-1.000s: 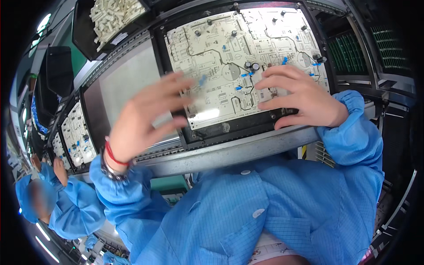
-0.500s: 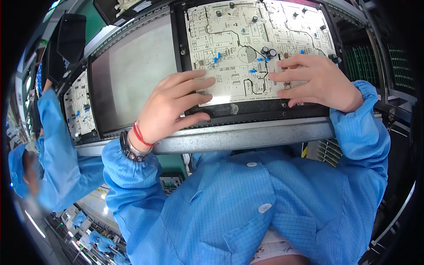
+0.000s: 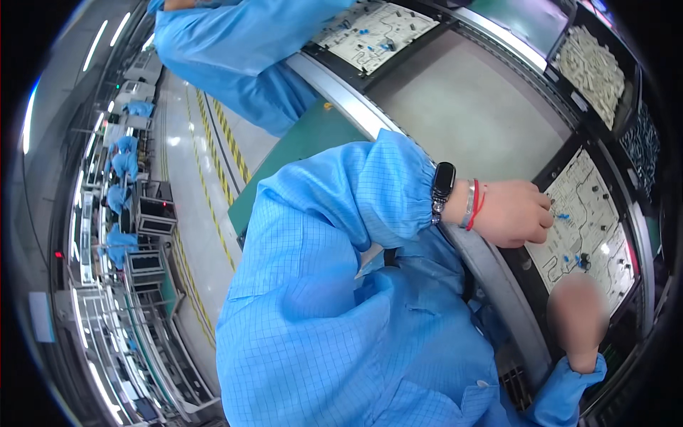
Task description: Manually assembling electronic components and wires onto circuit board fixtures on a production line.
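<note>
Having curled since the earlier frame, the left hand [image 3: 511,213] was at the edge of the black-framed board [image 3: 585,203], any pinch hidden; the right hand [image 3: 578,314] was too blurred to tell. Parts [image 3: 584,260] already stood mounted; what remained was unclear.

White circuit board [image 3: 585,203] — blue checked jacket [image 3: 313,320]

Metal-railed line [image 3: 492,277], grey surface [image 3: 469,107], black frames [image 3: 532,279] on it (circuit boards [image 3: 589,192] inside)
</note>
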`<state>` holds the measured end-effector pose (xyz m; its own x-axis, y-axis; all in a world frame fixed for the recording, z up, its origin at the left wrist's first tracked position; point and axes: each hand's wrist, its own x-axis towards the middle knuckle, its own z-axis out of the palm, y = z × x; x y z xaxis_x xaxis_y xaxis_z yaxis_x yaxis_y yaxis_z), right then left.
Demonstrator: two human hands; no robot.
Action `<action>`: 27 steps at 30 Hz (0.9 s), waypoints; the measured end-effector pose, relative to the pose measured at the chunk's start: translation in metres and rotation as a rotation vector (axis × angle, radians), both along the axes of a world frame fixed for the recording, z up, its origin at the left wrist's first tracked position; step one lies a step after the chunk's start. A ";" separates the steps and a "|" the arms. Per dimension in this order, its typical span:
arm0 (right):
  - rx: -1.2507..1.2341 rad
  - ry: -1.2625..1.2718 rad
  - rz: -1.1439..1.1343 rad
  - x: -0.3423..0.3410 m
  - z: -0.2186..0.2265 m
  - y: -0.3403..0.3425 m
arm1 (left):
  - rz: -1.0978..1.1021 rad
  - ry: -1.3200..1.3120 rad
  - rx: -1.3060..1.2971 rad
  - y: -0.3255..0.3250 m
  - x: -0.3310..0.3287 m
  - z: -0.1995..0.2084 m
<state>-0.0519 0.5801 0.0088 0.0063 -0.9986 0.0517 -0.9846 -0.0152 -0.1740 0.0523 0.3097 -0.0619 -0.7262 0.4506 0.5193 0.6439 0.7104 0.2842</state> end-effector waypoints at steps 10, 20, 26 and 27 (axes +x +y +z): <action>-0.070 -0.036 -0.042 -0.009 -0.001 0.003 | -0.177 0.177 0.022 0.076 -0.012 0.015; -0.242 -0.048 -0.647 -0.007 0.041 0.103 | -0.364 -0.256 -0.045 0.109 -0.042 0.012; -0.222 -0.273 -0.602 -0.008 0.017 0.130 | -0.379 -0.286 -0.174 0.116 -0.043 0.020; -0.184 -0.317 -0.591 -0.009 0.009 0.128 | -0.364 -0.302 -0.158 0.117 -0.044 0.020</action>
